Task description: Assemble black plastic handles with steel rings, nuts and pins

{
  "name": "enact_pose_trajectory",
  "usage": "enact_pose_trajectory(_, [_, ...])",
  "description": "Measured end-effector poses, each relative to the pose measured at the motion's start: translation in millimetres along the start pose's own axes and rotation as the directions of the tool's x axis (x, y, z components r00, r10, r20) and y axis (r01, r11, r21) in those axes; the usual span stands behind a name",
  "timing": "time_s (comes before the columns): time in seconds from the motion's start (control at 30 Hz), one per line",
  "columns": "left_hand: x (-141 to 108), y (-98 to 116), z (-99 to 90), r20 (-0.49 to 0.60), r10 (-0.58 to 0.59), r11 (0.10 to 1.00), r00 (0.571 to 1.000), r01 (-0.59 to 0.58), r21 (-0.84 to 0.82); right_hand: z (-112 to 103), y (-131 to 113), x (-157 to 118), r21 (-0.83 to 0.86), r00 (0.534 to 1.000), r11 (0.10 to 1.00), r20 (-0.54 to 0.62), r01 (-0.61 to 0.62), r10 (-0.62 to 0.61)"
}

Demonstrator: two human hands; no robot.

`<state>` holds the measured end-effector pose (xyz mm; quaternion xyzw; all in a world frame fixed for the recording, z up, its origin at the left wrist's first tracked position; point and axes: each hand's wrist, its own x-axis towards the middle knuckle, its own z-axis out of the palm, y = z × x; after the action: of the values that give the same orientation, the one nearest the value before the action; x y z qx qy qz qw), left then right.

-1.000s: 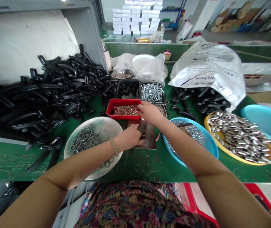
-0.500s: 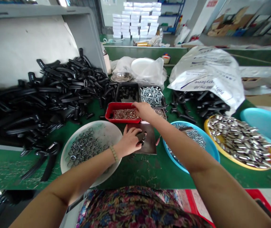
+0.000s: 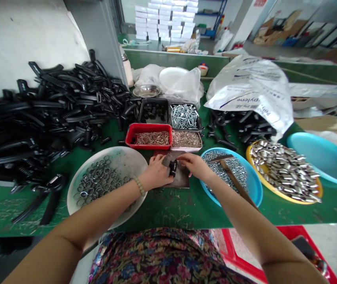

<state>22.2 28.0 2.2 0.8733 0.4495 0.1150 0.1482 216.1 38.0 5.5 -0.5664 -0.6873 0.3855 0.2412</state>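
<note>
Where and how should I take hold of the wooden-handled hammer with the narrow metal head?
Probably mid-way along the brown wooden handle, from above and the right: it slants toward the person from the narrow metal head, over the round light-blue basin, and the person's right forearm crowds its near end.

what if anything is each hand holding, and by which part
The left hand holds a small black part by its left side; whether the right hand holds anything can't be told.
</note>
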Motion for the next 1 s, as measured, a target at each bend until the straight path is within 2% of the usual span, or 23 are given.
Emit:
enact_pose_trajectory(0.1, [-1, 1, -0.6, 0.001, -0.012, 1.000, 1.000, 0.012, 0.004, 0, -7, 3, -0.114, 1.000, 0.993, 0.000, 0.000, 0.000])
enact_pose_trajectory(0.2, [-1, 1, 0.2, -0.001, -0.013, 1.000, 1.000, 0.013, 0.015, 1, -11, 4, -0.322, 0.998, 0.945, 0.004, 0.062, -0.064])
enact_pose_trajectory(0.27, [-1, 0, 1.3, -0.018, 0.000, 1.000, 1.000, 0.001, 0.026, 4, -15, 3, -0.492, 0.991, 0.862, 0.011, 0.119, -0.130])
enact_pose_trajectory(0.33, [-1, 0, 2.5, -0.033, 0.011, 0.999, 0.999, -0.010, 0.038, 11, -19, 2, -0.650, 0.976, 0.738, 0.031, 0.182, -0.214])
enact_pose_trajectory(0.43, [-1, -1, 3.9, -0.051, 0.019, 0.999, 0.999, -0.016, 0.051, 20, -23, 0, -0.771, 0.939, 0.568, 0.113, 0.289, -0.324])
enact_pose_trajectory(0.5, [-1, -1, 4.7, -0.063, 0.023, 0.998, 0.998, -0.019, 0.058, 17, -21, -6, -0.777, 0.919, 0.532, 0.145, 0.336, -0.368])
enact_pose_trajectory(0.53, [-1, -1, 5.1, -0.067, 0.026, 0.998, 0.997, -0.022, 0.062, 12, -18, -11, -0.783, 0.920, 0.534, 0.120, 0.319, -0.373])
enact_pose_trajectory(0.57, [-1, -2, 5.5, -0.068, 0.031, 0.998, 0.997, -0.027, 0.065, 3, -11, -19, -0.798, 0.932, 0.543, 0.059, 0.260, -0.358])
enact_pose_trajectory(0.63, [-1, -2, 6.0, -0.068, 0.042, 0.997, 0.997, -0.037, 0.067, -21, 7, -41, -0.836, 0.957, 0.548, -0.161, -0.003, -0.240])
enact_pose_trajectory(0.7, [-1, -2, 6.3, -0.078, 0.043, 0.998, 0.996, -0.039, 0.054, -46, 30, -64, -0.808, 0.918, 0.479, -0.397, -0.342, -0.015])
enact_pose_trajectory(0.73, [-1, -2, 6.4, -0.086, 0.041, 0.998, 0.995, -0.037, 0.043, -57, 40, -75, -0.786, 0.896, 0.443, -0.432, -0.431, 0.104])
enact_pose_trajectory(0.8, [-1, -2, 6.7, -0.102, 0.030, 0.999, 0.994, -0.028, 0.021, -67, 51, -90, -0.760, 0.863, 0.408, -0.431, -0.505, 0.265])
enact_pose_trajectory(0.87, [-1, -2, 7.3, -0.104, 0.023, 1.000, 0.994, -0.022, 0.010, -64, 45, -95, -0.730, 0.857, 0.450, -0.422, -0.514, 0.294])
enact_pose_trajectory(0.9, [-1, -2, 7.8, -0.100, 0.023, 1.000, 0.995, -0.022, 0.009, -58, 36, -95, -0.699, 0.863, 0.507, -0.426, -0.504, 0.272])
enact_pose_trajectory(0.97, [0, -3, 9.1, -0.096, 0.018, 1.000, 0.995, -0.017, 0.006, -42, 8, -90, -0.612, 0.901, 0.674, -0.381, -0.413, 0.206])
enact_pose_trajectory(1.0, [0, -3, 9.7, -0.099, 0.014, 1.000, 0.995, -0.013, 0.004, -34, -8, -86, -0.560, 0.934, 0.762, -0.315, -0.325, 0.167])
